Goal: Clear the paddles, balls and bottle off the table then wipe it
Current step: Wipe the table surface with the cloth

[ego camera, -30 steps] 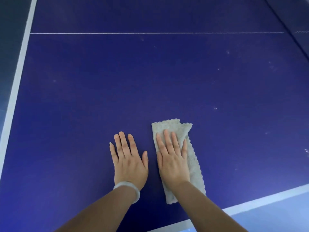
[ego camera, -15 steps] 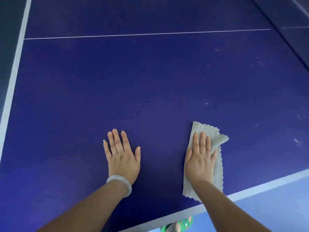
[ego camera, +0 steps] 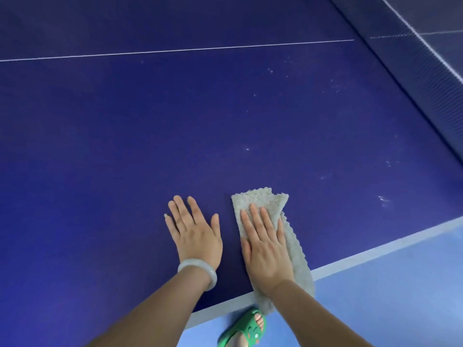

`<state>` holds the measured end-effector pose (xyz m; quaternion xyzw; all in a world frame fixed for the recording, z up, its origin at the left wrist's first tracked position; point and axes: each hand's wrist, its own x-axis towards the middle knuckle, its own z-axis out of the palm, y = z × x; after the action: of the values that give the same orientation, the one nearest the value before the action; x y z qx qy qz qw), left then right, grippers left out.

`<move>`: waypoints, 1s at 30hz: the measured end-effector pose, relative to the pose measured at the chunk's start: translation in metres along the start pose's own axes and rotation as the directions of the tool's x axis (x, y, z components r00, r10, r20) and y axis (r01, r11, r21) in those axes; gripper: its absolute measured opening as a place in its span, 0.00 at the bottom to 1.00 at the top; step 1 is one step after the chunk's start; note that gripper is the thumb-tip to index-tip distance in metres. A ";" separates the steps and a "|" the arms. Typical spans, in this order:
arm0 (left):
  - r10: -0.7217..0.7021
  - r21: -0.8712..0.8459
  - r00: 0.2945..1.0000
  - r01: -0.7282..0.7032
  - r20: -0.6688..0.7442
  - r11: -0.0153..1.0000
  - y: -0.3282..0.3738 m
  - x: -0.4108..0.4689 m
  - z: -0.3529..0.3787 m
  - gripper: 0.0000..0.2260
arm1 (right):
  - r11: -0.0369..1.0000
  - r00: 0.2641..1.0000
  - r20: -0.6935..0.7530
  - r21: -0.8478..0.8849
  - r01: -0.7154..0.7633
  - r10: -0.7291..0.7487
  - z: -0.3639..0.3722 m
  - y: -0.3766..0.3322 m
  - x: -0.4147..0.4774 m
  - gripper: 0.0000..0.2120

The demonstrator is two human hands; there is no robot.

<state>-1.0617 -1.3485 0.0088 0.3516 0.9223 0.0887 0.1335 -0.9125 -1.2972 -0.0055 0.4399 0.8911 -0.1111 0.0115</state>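
Where blue table (ego camera: 175,121) meets paler floor (ego camera: 388,296), a nubby grey cloth (ego camera: 260,199) is pressed.
Right hand (ego camera: 265,249) atop it, left hand (ego camera: 195,236) beside, fingers (ego camera: 254,216) all straightened.

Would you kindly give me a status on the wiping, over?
Left hand open, flat on table. Right hand flat, pressing cloth at near edge. Nothing seen blocking the cloth; white specks to the right.
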 end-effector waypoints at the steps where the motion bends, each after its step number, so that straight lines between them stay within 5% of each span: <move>1: -0.020 0.055 1.000 0.021 -0.017 0.998 0.005 -0.002 0.005 0.32 | 1.000 1.000 -0.003 -0.009 0.019 -0.019 -0.004 0.019 -0.004 0.27; 4: -0.039 0.131 0.997 0.048 -0.070 0.990 0.007 -0.003 0.014 0.31 | 0.998 0.999 0.006 -0.055 -0.032 0.032 -0.016 0.073 0.000 0.27; 7: -0.041 0.156 0.997 0.050 -0.058 0.986 0.008 -0.003 0.015 0.33 | 0.905 0.905 -0.032 0.050 -0.422 0.424 -0.020 0.093 0.013 0.26; 9: -0.044 0.166 0.997 0.054 -0.061 0.985 0.009 -0.002 0.017 0.32 | 0.865 0.863 -0.074 0.080 -0.495 0.500 -0.017 0.071 0.015 0.26; 13: -0.044 0.163 0.996 0.056 -0.071 0.985 0.009 -0.002 0.018 0.31 | 0.994 0.992 -0.070 0.029 -0.107 0.109 -0.004 0.024 0.016 0.28; 16: -0.036 0.184 0.995 0.053 -0.092 0.981 0.010 -0.002 0.018 0.30 | 0.957 0.958 0.032 -0.049 0.287 -0.285 -0.012 0.042 0.044 0.27; 18: -0.042 0.193 0.994 0.060 -0.098 0.979 0.010 -0.002 0.019 0.29 | 0.932 0.938 0.054 -0.099 0.347 -0.343 -0.022 0.079 0.066 0.26; 20: -0.044 0.208 0.994 0.063 -0.095 0.976 0.009 -0.001 0.019 0.29 | 0.997 0.998 0.016 -0.049 0.058 -0.057 -0.031 0.122 0.080 0.26; 22: -0.043 0.218 0.995 0.062 -0.091 0.974 0.009 -0.002 0.020 0.29 | 0.947 0.948 -0.036 0.060 -0.315 0.317 -0.038 0.150 0.078 0.26; 25: -0.038 0.207 0.993 0.062 -0.115 0.976 0.009 -0.002 0.020 0.29 | 0.876 0.868 -0.119 0.082 -0.475 0.482 -0.027 0.119 0.060 0.26; 27: -0.031 0.186 0.992 0.054 -0.123 0.981 0.009 -0.002 0.020 0.32 | 0.938 0.926 -0.156 0.063 -0.340 0.345 -0.020 0.071 0.049 0.26; 30: -0.024 0.179 0.990 0.049 -0.140 0.983 0.010 -0.002 0.020 0.32 | 0.983 0.982 -0.055 -0.029 0.179 -0.181 -0.009 0.027 0.044 0.27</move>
<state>-1.0480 -1.3413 -0.0073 0.3382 0.9399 0.0255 0.0388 -0.9172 -1.2452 -0.0073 0.3604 0.9284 -0.0884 -0.0191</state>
